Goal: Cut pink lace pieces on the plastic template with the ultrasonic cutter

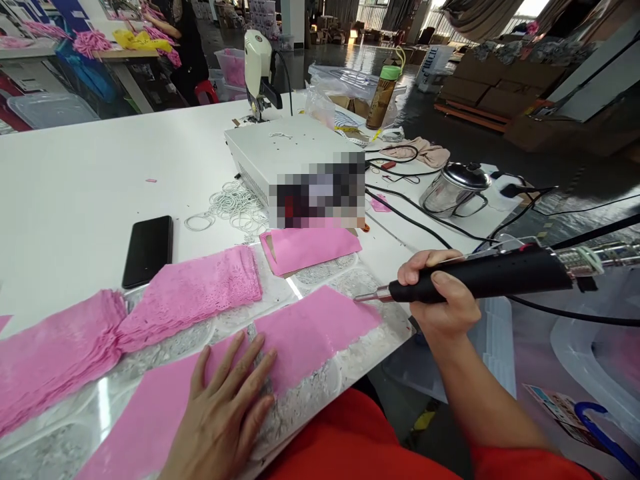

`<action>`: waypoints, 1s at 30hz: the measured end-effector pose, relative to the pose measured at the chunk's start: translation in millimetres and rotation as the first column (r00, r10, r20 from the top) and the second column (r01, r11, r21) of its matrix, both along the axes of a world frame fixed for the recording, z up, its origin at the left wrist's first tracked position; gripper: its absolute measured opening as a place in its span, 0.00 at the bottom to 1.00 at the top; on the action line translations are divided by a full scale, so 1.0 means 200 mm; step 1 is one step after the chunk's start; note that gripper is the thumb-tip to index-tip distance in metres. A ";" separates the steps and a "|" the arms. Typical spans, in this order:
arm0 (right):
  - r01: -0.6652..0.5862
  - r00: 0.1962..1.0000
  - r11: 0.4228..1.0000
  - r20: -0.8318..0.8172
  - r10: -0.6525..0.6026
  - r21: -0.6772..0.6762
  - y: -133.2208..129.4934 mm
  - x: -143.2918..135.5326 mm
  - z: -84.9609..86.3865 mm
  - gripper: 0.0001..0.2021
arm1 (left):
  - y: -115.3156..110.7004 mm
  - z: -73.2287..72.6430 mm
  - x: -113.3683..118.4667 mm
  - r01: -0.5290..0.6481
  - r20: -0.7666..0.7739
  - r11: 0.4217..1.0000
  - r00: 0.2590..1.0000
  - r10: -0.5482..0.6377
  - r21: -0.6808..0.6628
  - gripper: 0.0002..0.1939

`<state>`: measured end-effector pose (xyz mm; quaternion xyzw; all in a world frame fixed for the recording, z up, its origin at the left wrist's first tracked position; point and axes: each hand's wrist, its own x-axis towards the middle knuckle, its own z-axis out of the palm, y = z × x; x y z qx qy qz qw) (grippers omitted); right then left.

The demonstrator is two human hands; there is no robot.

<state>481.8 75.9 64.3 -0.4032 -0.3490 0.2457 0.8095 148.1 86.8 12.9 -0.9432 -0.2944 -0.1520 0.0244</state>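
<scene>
My left hand [227,400] lies flat, fingers spread, on a pink fabric piece [155,407] near the table's front edge. My right hand [443,287] is wrapped round a black handheld tool [480,273] with a thin metal tip. That tip meets or hovers just over the upper right edge of another pink fabric piece [315,333]; contact is too fine to tell. Stacked pink lace pieces [195,300] lie beyond my left hand, with a further stack [60,353] at the left. A folded pink piece [315,247] rests behind the flat fabric.
Beyond the fabric are a black phone [149,251], white elastic loops [233,207] and a white machine box [300,153]. Black cables [410,213] run by a glass mug [453,190] at the right. A bottle [384,97] stands farther back. A person [183,47] is at another table.
</scene>
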 end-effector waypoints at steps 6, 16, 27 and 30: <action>0.001 1.000 1.000 0.009 -0.001 0.002 -0.01 -0.01 0.00 0.06 | 0.00 0.00 0.00 0.006 -0.001 1.000 1.000 -0.006 0.015 0.28; 0.012 0.999 1.000 0.030 -0.011 -0.002 -0.01 0.00 0.00 0.07 | 0.00 0.00 0.00 -0.008 -0.008 1.000 1.000 0.008 0.006 0.28; 0.004 1.000 1.000 0.022 -0.004 0.001 -0.03 0.01 0.00 0.07 | 0.00 0.01 0.00 0.003 -0.005 1.000 1.000 -0.003 0.017 0.28; 0.002 0.999 1.000 0.035 -0.002 -0.004 -0.03 0.01 0.00 0.08 | 0.00 0.01 0.00 -0.003 -0.006 1.000 1.000 0.003 0.008 0.28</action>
